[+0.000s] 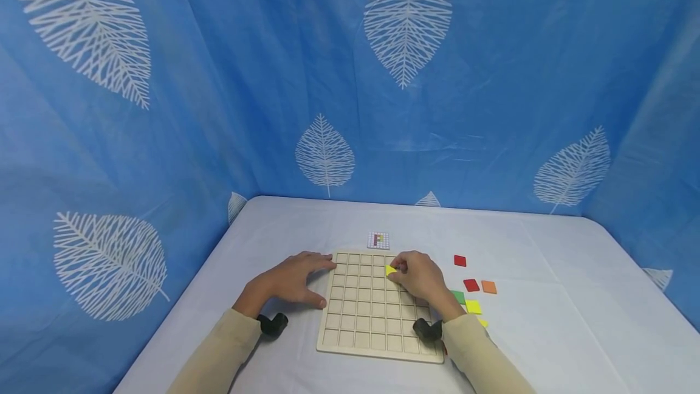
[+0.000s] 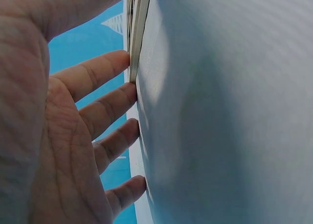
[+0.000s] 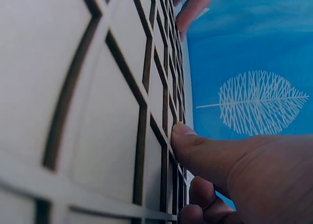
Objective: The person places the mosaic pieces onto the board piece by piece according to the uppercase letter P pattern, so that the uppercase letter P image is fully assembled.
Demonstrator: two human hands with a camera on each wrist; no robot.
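Note:
A pale wooden grid board [image 1: 346,307] with square recesses lies on the white table. Over its upper right part my right hand [image 1: 420,275] pinches a yellow square tile [image 1: 389,270] close above a recess. In the right wrist view the thumb [image 3: 195,141] sits right at the grid, and only a sliver of the tile shows past its tip. My left hand [image 1: 292,278] spreads along the board's left edge, fingers extended. From the left wrist, the index fingertip [image 2: 122,60] meets the board's side edge, while the other fingertips reach down to the tabletop.
Behind the board lies a small pattern card [image 1: 378,240]. To the right are loose tiles: red ones [image 1: 460,261], an orange one [image 1: 489,287], a green one [image 1: 458,297] and yellow ones [image 1: 473,307], some partly behind my right arm. A blue leaf-print curtain [image 1: 465,108] surrounds the table.

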